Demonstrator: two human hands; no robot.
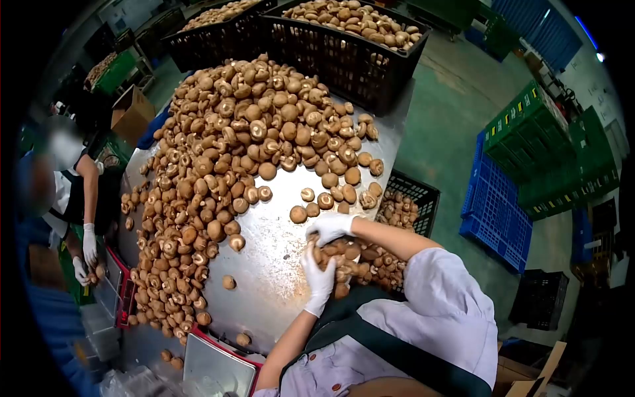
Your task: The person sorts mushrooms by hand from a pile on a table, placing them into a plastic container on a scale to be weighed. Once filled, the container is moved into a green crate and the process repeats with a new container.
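My left hand point(319, 278), in a white glove, curves round the near side of a cluster of brown mushrooms point(344, 255) at the table's right edge. Opposite it, my right hand point(333, 227), also gloved, bends its fingers against the same cluster. Between them the mushrooms are partly hidden and slightly blurred. Below that edge, a black crate point(433, 198) contains more mushrooms. A large mushroom pile point(245, 126) covers the far and left parts of the metal table point(264, 284), with a few loose mushrooms point(317, 205) lying just beyond my right hand.
Two black crates point(344, 73) full of mushrooms stand at the far edge. A scale point(215, 367) sits at the near edge. Across the table on the left, a co-worker's gloved hands point(89, 245) hold mushrooms. Blue pallets point(499, 205) and green crates point(529, 132) stand right.
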